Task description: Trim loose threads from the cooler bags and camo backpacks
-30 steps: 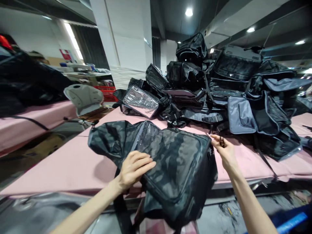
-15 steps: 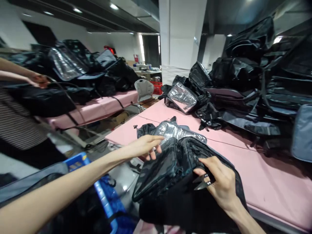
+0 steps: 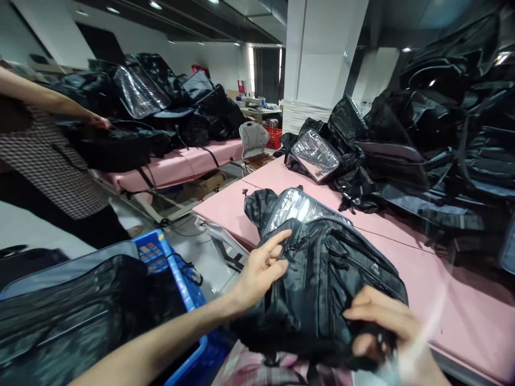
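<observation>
A black camouflage backpack (image 3: 309,273) lies in front of me, over the pink table's near edge. My left hand (image 3: 263,268) is at its left side, index finger and thumb stretched out and the other fingers bent, with nothing visible in it. At the lower right of the backpack, my right hand (image 3: 378,321) is blurred, its fingers curled around dark fabric. The thread snips seen in this hand earlier cannot be made out now. Behind the backpack's top lies a silver-lined panel (image 3: 300,203).
A blue crate (image 3: 181,284) filled with black bags stands at my left. Heaped black bags (image 3: 418,128) cover the right side of the pink table (image 3: 438,268). Another person (image 3: 60,155) works at a second bag-laden table. A grey chair (image 3: 253,139) stands between the tables.
The backpack has tilted so its front faces me more. My left hand has come lower and nearer; my right hand has moved down to the bag's lower edge. The view has swung left.
</observation>
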Tool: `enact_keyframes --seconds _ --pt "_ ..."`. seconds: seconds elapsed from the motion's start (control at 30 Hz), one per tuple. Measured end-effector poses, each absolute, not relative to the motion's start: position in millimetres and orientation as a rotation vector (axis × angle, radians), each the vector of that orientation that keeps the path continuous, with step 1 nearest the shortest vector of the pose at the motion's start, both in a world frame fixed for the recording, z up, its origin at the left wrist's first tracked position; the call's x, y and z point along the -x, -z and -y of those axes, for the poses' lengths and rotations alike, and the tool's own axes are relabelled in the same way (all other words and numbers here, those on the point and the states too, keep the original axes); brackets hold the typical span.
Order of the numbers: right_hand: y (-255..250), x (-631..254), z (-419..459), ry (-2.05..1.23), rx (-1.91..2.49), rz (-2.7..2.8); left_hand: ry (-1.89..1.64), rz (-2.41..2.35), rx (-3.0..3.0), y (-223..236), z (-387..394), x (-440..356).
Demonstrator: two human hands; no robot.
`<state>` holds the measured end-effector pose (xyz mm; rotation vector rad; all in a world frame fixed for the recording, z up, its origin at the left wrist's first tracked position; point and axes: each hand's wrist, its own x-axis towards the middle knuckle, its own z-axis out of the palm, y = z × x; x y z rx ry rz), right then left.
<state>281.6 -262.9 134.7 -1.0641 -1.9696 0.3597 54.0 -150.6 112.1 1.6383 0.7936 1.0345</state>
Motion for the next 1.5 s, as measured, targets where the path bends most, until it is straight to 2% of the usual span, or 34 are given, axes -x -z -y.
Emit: enact_keyframes --seconds 0.13,0.23,0.33,0.43,0.57,0.7,0.77,0.97,1.03,1.17,1.37,1.5 --pt "-157 -299 256 -0.223 1.363 1.703 -1.138 -0.598 -1.963 -106 175 -67" --pt "-160 -306 245 -0.179 1.448 1.704 -1.204 -0.496 -2.238 -101 189 -73" --pt "-145 -306 236 -0.168 1.471 1.788 -1.258 -0.466 -2.436 -89 199 -68" --pt "-111 -296 229 -0.136 1.564 1.825 -1.133 -0.498 -2.527 -65 201 -48" --pt "-61 -269 222 -0.171 1.658 1.873 -0.805 -0.737 -2.473 -22 202 -9" --pt "-32 -241 207 -0.352 1.597 1.955 -0.670 -1.257 -2.349 0 211 19" --pt "-27 -231 199 -0.419 1.548 1.981 -0.749 -1.416 -2.273 -1 212 28" --pt "-29 -223 190 -0.476 1.479 1.994 -1.382 -1.719 -1.789 -22 198 41" --pt "-30 -223 190 -0.487 1.478 1.996 -1.330 -1.589 -2.068 -26 194 33" --pt "-32 -223 190 -0.433 1.502 2.022 -0.954 -1.321 -2.582 -27 187 10" --pt "-46 -221 192 -0.393 1.561 2.080 -0.899 -1.283 -2.632 -25 175 -1" --pt "-58 -212 196 -0.185 1.566 2.105 -0.941 -1.276 -2.647 -22 179 5"
